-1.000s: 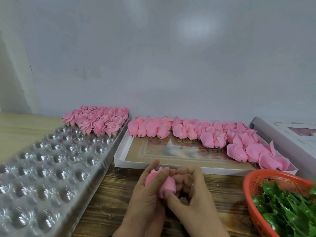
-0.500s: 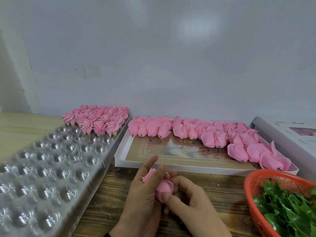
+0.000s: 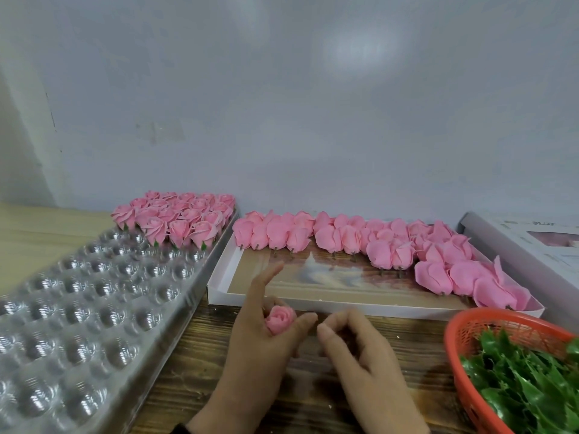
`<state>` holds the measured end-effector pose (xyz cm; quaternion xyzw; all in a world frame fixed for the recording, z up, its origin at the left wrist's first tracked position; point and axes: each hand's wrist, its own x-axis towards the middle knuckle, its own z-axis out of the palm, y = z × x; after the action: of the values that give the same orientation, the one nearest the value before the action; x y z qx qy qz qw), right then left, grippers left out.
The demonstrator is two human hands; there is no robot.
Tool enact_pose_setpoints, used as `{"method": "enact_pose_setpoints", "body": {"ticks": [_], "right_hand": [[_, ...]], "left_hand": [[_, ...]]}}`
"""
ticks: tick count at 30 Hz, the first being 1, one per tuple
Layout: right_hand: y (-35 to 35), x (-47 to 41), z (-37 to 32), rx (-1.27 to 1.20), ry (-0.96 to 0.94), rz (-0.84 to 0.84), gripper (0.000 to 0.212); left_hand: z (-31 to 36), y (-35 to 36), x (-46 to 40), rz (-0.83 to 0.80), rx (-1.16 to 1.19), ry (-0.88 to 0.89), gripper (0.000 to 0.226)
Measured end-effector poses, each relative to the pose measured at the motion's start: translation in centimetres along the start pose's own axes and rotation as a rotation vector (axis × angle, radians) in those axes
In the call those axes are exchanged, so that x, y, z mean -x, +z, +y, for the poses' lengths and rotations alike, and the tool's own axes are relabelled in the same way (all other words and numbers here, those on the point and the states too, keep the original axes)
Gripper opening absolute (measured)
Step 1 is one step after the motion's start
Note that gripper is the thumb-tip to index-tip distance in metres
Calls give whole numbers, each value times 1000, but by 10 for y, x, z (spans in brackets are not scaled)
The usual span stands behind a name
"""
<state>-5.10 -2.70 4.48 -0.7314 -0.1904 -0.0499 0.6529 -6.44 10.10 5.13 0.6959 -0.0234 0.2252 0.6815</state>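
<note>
My left hand (image 3: 257, 343) holds a pink rose head (image 3: 279, 319) upright between thumb and curled fingers, index finger pointing up. My right hand (image 3: 360, 349) sits just to the right of it, fingers loosely curled, holding nothing that I can see. Both hover over the wooden table (image 3: 313, 386). A clear plastic blister tray (image 3: 78, 308) lies at the left, with several finished pink roses (image 3: 178, 217) standing in its far rows. A white shallow box (image 3: 219, 277) behind my hands holds several pink rose heads (image 3: 376, 242) lying on their sides.
An orange mesh basket (image 3: 454, 339) with green plastic leaves (image 3: 526, 380) stands at the right front. A white carton (image 3: 532, 242) lies at the far right. A pale wall rises right behind the table.
My right hand has let go of the rose and drawn back to the right. The left hand has turned the rose so its open face points up.
</note>
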Motion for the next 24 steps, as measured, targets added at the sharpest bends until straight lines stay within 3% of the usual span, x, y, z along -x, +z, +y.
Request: {"method": "enact_pose_setpoints", "body": {"ticks": [2,6,11,16,19,21,24], "right_hand": [[-2,-1,-3,-51,-6,-7,19],[-2,1,-7,25,-53,-229,42],[-5,-1,-11,-24,11,-301,27],[-4,-3,-8,-28,1,-245,18],[-5,-4,-4,-121,44,-106,19],[-8,-7,0,-259,108,28,20],[-12,-9,5,-426,166,121,9]], "left_hand": [[-3,-1,1,-43,-205,86,89],[-8,-2,1,-176,-389,155,110],[-10,-2,2,-320,-463,187,106],[-12,0,2,-373,-438,193,106],[-12,-1,3,-344,-403,157,111],[-12,-2,3,-269,-391,154,104],[-10,-3,5,-156,-450,262,59]]}}
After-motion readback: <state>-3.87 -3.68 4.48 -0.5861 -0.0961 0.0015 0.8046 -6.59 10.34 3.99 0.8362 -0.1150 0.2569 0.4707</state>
